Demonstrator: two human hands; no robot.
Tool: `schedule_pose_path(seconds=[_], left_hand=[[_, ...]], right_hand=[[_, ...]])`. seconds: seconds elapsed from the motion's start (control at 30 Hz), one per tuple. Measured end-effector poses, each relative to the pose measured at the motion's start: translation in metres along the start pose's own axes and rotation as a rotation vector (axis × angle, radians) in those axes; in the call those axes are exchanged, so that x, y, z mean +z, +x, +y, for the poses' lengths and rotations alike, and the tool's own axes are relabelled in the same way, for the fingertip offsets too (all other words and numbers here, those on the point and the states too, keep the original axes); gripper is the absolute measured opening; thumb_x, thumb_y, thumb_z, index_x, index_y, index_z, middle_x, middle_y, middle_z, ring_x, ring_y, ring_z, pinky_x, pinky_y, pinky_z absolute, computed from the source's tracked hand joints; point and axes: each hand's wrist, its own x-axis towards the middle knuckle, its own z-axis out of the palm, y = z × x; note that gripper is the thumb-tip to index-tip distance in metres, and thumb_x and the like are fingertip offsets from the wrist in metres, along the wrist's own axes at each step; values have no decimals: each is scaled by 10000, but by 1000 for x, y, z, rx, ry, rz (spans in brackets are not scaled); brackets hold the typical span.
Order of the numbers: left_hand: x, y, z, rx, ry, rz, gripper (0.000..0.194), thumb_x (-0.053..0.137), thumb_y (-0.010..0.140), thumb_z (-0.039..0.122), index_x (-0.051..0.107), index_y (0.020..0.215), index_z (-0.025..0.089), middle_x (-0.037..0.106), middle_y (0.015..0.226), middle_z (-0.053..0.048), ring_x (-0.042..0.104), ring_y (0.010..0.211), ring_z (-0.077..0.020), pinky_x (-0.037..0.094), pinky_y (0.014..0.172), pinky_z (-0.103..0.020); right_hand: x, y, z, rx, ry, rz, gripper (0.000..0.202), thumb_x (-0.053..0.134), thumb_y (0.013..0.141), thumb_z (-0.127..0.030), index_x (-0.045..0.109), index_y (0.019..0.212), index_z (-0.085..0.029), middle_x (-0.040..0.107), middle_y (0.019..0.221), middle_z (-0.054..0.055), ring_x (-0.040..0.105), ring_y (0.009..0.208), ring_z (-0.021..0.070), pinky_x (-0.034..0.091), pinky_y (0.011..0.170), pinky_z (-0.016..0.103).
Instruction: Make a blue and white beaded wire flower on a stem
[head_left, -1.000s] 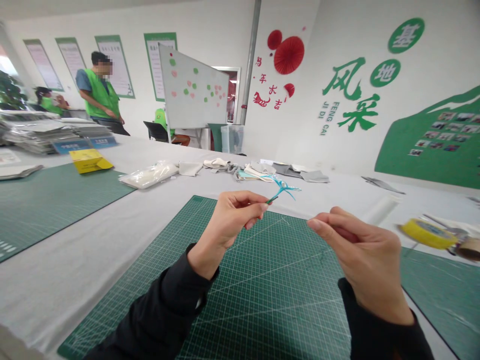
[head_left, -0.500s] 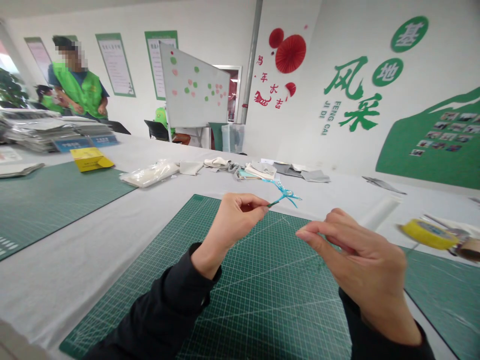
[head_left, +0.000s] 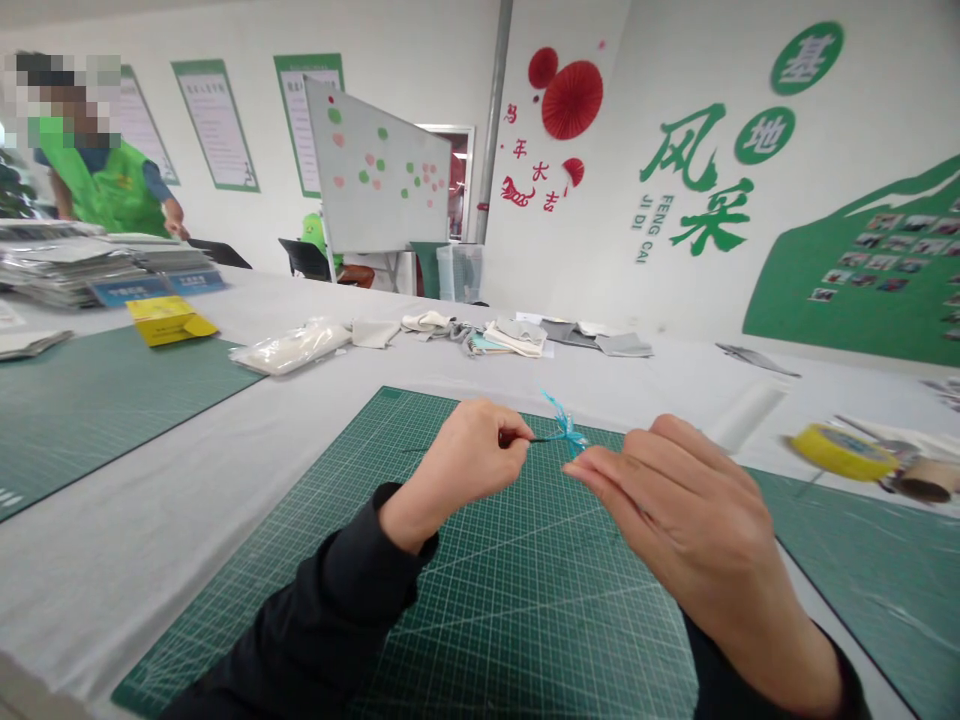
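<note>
Above the green cutting mat (head_left: 525, 580), my left hand (head_left: 469, 450) pinches the thin dark stem of a small light-blue ornament (head_left: 568, 434). The ornament looks like a beaded flower, with narrow blue strips spreading from a pale, shiny centre. My right hand (head_left: 682, 510) is closed in a pinch, thumb against forefinger, right at the ornament's lower right side. Whether those fingertips grip a strip, a fine thread or wire is too small to tell. Behind my left wrist, a thin dark line (head_left: 412, 449) lies on the mat.
Folded cloths (head_left: 517, 336) and a plastic-wrapped pack (head_left: 292, 346) lie across the table's far side. A yellow tape roll (head_left: 844, 450) and a cardboard tube (head_left: 926, 478) are at right. A yellow box (head_left: 169, 321) lies left. A person in a green vest (head_left: 112, 190) stands beyond the paper stacks.
My right hand has moved left, up to the ornament. The ornament has come lower and turned, its strips now pointing more upward. The person in the vest has shifted left in view.
</note>
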Motion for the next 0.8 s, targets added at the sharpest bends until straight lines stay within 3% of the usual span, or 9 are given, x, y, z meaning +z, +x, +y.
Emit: schedule_pose_path(seconds=[0.1, 0.2, 0.3, 0.4, 0.53, 0.8], left_hand=[[-2, -4, 1, 36, 105, -118, 237, 521, 711, 73, 741, 678, 156, 701, 671, -60, 604, 622, -155, 441, 595, -254], [-6, -8, 2, 122, 173, -315, 251, 532, 674, 52, 750, 697, 172, 726, 730, -62, 640, 693, -180, 461, 658, -275], [-11, -8, 3, 178, 92, -558, 254, 546, 675, 46, 759, 744, 167, 734, 748, -52, 649, 695, -165, 466, 653, -253], [-19, -6, 3, 180, -83, -678, 222, 562, 712, 58, 755, 768, 153, 722, 741, -39, 627, 648, -128, 456, 605, -220], [-29, -4, 2, 180, -322, -697, 148, 608, 758, 109, 748, 806, 117, 702, 756, -54, 598, 647, -114, 454, 602, -218], [-31, -2, 1, 177, -576, -539, 93, 680, 753, 130, 748, 804, 91, 664, 703, -46, 550, 607, -84, 446, 582, -200]], right_hand=[[-1, -1, 5, -34, -20, -40, 184, 605, 855, -136, 640, 676, -153, 516, 590, 30, 396, 627, 150, 341, 601, 323], [1, -2, 8, -54, 33, -78, 180, 582, 877, -151, 653, 712, -149, 534, 609, 33, 402, 637, 150, 346, 603, 317], [5, -4, 11, -14, 140, -99, 128, 597, 874, -167, 668, 768, -159, 550, 640, 25, 402, 643, 141, 355, 604, 302], [10, -5, 17, 57, 247, -75, 77, 650, 842, -193, 679, 772, -183, 534, 616, 5, 407, 633, 129, 359, 581, 277], [17, -9, 27, 180, 347, -16, 66, 696, 804, -217, 690, 740, -203, 521, 571, -15, 417, 599, 120, 349, 543, 268], [22, -14, 31, 405, 411, 22, 109, 675, 811, -218, 704, 705, -219, 415, 519, -46, 401, 539, 96, 303, 491, 255]])
